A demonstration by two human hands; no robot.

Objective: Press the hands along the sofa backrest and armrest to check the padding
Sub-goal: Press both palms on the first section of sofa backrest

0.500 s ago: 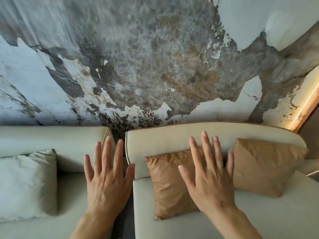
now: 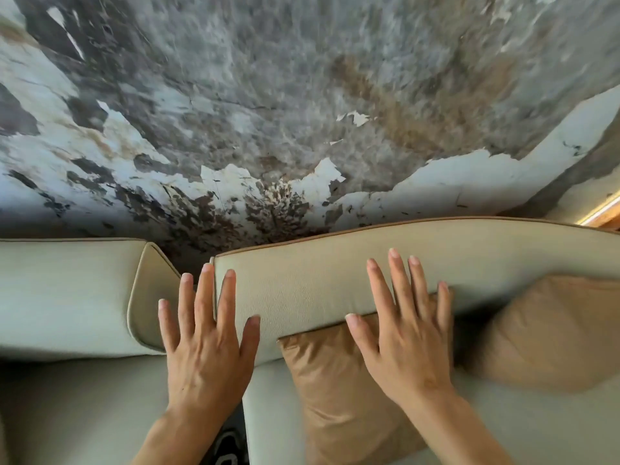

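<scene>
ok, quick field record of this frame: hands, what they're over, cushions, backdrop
left hand: open, fingers spread, over the gap between the two sofa sections
right hand: open, fingers spread, fingertips over the backrest, palm over a tan cushion
contact: cannot tell whether either hand is pressing
second tan cushion: leaning on the backrest, right of the right hand
left sofa section: beige, tan piping
wall: grey with peeling white patches

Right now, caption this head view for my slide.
Both open hands, left and right, reach the cream padded sofa backrest above a tan cushion.
</scene>
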